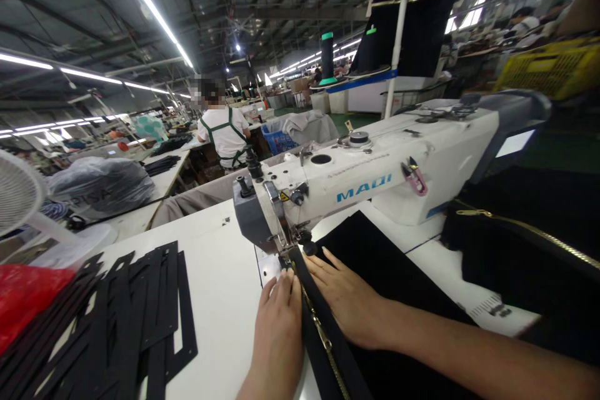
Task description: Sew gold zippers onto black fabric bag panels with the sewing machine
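Note:
A white sewing machine [398,169] stands before me, its needle and presser foot down at a strip of black fabric with a gold zipper [323,340]. My left hand [279,328] lies along the left edge of the strip, fingertips just in front of the presser foot. Stretched flat, my right hand [349,300] presses on the black fabric panel [375,250] to the right of the zipper, fingertips near the needle area. The zipper runs from the foot toward me, its gold pull lying on the teeth. The fingers of both hands are extended and grip nothing.
Black cut strips [150,312] are piled at the left by a red plastic bag [28,300] and a white fan [23,206]. More black fabric with a gold zipper [539,231] lies at the right. Pink-handled thread snips [415,178] sit on the machine. A person [225,131] stands beyond.

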A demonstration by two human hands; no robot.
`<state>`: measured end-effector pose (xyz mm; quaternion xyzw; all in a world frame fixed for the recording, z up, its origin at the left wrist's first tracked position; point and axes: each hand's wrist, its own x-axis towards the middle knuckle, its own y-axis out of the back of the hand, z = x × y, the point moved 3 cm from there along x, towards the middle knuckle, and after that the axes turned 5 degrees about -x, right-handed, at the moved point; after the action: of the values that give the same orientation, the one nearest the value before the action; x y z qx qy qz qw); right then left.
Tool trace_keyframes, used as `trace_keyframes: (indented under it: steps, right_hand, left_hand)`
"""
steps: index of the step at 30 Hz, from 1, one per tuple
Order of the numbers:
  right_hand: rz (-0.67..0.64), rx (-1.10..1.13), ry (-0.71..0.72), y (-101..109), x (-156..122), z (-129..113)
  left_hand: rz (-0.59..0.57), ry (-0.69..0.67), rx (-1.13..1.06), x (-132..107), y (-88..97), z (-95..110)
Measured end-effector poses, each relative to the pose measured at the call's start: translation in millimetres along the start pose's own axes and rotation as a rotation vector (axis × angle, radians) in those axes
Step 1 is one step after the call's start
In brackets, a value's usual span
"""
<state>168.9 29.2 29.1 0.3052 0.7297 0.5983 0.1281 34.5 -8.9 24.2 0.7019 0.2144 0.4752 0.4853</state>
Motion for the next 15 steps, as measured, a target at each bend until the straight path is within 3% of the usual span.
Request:
trace_keyframes:
  steps: [9,12,15]
  right_hand:
    - [0.052,-0.025,0.026,-9,3,4]
    - [0.066,-0.014,0.056,-5,9,5]
    - [0.071,0.010,0.085,6,14,5]
  left_hand:
    - [-0.082,0.081,-0.124,8,8.7,-2]
    - [-0.049,0.102,-0.116,10,4.5,-3]
    - [0.058,0.072,-0.074,11,-0.9,-6]
